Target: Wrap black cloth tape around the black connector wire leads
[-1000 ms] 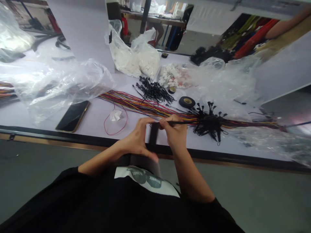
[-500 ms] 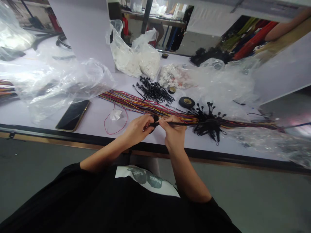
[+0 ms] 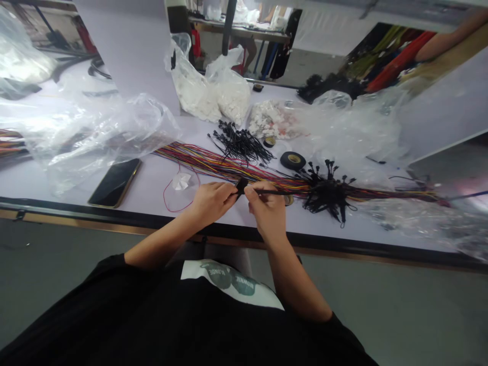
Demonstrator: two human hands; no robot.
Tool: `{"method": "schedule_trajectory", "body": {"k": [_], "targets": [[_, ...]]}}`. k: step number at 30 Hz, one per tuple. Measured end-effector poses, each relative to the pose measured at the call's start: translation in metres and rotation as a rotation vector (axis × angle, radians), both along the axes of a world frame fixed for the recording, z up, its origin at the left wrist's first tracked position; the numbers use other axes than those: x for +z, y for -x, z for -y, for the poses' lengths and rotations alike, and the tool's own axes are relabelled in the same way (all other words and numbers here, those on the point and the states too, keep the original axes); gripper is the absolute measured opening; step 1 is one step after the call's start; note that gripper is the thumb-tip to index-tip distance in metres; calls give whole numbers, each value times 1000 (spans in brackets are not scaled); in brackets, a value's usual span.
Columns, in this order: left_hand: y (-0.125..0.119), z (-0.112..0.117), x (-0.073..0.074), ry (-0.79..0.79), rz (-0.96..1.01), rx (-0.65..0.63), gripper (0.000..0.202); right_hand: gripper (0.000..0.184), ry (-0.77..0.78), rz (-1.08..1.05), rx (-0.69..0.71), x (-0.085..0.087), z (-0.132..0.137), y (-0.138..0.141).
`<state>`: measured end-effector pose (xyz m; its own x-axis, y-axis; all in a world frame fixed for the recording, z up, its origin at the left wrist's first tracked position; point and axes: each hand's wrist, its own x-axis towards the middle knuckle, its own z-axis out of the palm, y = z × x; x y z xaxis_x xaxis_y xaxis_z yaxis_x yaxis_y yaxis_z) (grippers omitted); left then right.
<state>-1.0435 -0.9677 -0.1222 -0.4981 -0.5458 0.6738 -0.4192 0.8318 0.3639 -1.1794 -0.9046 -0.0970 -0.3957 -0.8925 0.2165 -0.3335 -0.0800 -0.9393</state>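
My left hand (image 3: 215,203) pinches a small black connector (image 3: 241,185) between thumb and fingers above the table. Close beside it, my right hand (image 3: 269,208) is closed on a black cable (image 3: 276,192) that runs from the connector toward a cluster of black connector leads (image 3: 326,195). Partly hidden behind the right hand is a tape roll (image 3: 288,200). A long bundle of red, yellow and dark wires (image 3: 213,161) lies just beyond both hands.
A phone (image 3: 115,183) and a thin pink wire loop (image 3: 164,195) lie to the left. Beyond the bundle are a pile of black leads (image 3: 244,145), a black tape roll (image 3: 293,160) and bags of white parts (image 3: 232,99). Another person's arm (image 3: 450,43) shows at upper right.
My fingers have shifted on the black piece, which now stands more upright in the left hand. The right hand moved slightly left, and a tape roll shows behind it.
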Motion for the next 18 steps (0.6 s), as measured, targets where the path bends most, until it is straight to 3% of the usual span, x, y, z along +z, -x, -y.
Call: {"method": "schedule_trajectory", "body": {"k": [3, 7, 18], "targets": [[2, -1, 1, -102, 21, -5, 16, 23, -86, 78, 83, 2, -1, -1], [3, -7, 4, -386, -100, -35, 12, 21, -69, -62, 4, 0, 0, 0], [13, -23, 7, -1427, -884, -187, 15, 22, 136, -226, -63, -5, -2, -1]]}}
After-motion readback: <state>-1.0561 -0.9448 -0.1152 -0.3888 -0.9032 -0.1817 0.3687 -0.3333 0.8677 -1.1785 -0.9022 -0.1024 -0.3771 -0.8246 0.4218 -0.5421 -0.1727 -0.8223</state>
